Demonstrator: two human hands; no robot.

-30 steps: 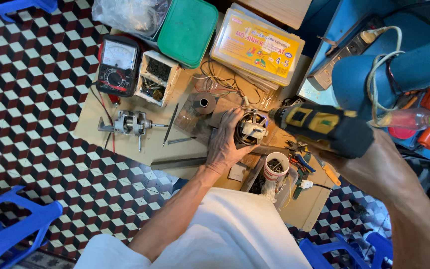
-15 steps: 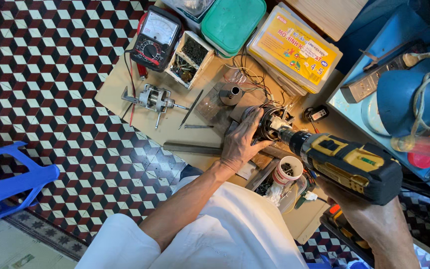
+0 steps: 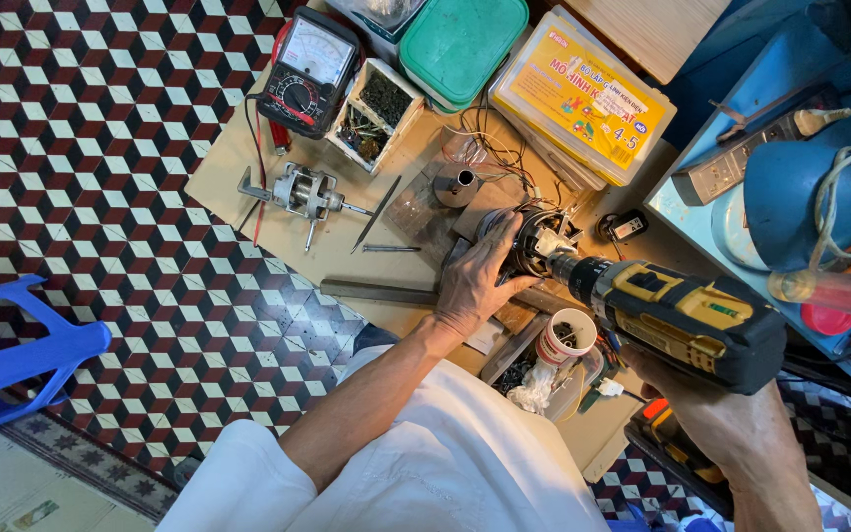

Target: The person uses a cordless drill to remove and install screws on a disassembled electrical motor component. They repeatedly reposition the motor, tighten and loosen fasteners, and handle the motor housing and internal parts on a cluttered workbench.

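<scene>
My left hand [image 3: 475, 281] presses down on a small electric motor [image 3: 529, 241] lying on a sheet of cardboard [image 3: 248, 172] on the floor. My right hand [image 3: 731, 419] grips a yellow and black cordless drill [image 3: 687, 315]. The drill's chuck points left and its tip meets the motor's top. Thin wires trail from the motor toward the back.
On the cardboard lie a second motor with a shaft [image 3: 297, 192], a black analogue multimeter [image 3: 309, 71], a box of screws [image 3: 376, 110], a metal file [image 3: 378, 212] and a small cup of parts [image 3: 568, 340]. A green-lidded box [image 3: 465, 39], a yellow box [image 3: 583, 94] and a blue stool [image 3: 12, 350] stand around.
The drill has swung from the right down to the motor and now touches it. My left hand has stayed on the motor. The camera view has shifted.
</scene>
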